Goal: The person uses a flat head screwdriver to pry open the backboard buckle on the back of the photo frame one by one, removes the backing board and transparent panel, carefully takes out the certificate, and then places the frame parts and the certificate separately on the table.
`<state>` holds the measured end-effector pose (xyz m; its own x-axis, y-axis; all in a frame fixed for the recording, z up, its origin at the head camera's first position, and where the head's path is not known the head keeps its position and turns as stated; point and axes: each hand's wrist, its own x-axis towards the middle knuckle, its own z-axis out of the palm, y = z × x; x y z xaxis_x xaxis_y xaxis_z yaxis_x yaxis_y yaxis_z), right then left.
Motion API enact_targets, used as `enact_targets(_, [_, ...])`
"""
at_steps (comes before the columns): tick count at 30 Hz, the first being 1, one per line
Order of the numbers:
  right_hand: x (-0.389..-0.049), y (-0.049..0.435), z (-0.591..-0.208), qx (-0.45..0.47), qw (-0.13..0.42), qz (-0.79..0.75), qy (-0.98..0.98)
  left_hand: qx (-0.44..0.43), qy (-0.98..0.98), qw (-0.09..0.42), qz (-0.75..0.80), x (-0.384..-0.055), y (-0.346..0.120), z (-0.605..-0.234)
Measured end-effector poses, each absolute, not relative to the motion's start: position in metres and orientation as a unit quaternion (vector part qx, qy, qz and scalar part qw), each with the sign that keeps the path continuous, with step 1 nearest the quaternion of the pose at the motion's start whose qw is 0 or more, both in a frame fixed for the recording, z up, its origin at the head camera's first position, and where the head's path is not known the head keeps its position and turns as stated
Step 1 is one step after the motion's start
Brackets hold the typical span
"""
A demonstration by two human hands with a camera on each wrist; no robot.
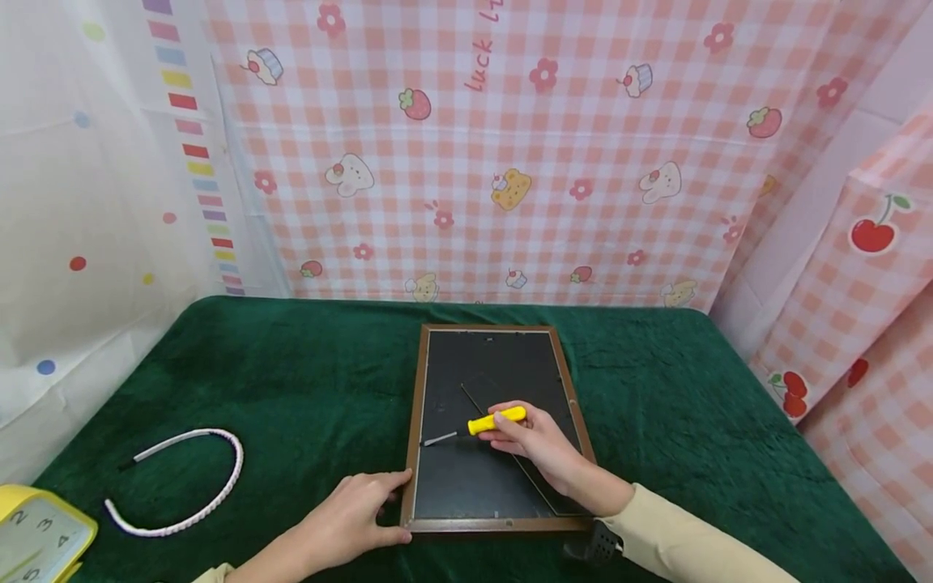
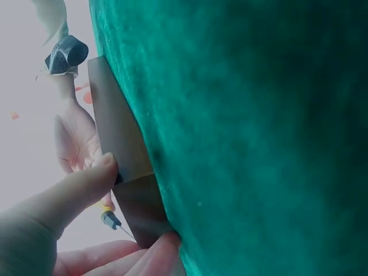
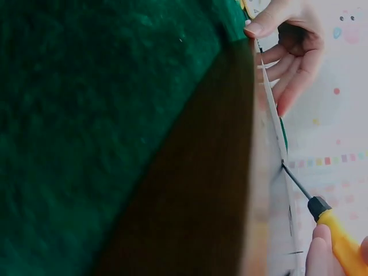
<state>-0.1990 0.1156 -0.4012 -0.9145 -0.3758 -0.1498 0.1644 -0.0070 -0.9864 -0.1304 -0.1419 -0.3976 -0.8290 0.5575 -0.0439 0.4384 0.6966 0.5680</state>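
1. Your picture frame (image 1: pixel 474 478) lies back-up on the green cloth (image 1: pixel 313 380).
2. Your right hand (image 1: pixel 535 441) grips the yellow screwdriver (image 1: pixel 481 424), tip at the frame's left inner edge: seemingly the prying step.
3. Your left hand (image 1: pixel 357 514) pinches the near-left corner between thumb and fingers; next, brace it and lever gently.

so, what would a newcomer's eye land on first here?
Likely the bright yellow screwdriver in the right hand, its tip at the left inner edge of the dark-backed picture frame. The left hand holds the frame's near left corner. Next, the pale headband and yellow clock at left.
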Motion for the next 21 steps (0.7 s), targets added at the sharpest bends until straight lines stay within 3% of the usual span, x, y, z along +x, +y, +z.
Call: enact_targets(21, [-0.1945,0.1123,-0.4078,-0.046,0.184,-0.727,0.66,0.276,0.932,0.096,0.216,-0.12,-0.1345,-0.395])
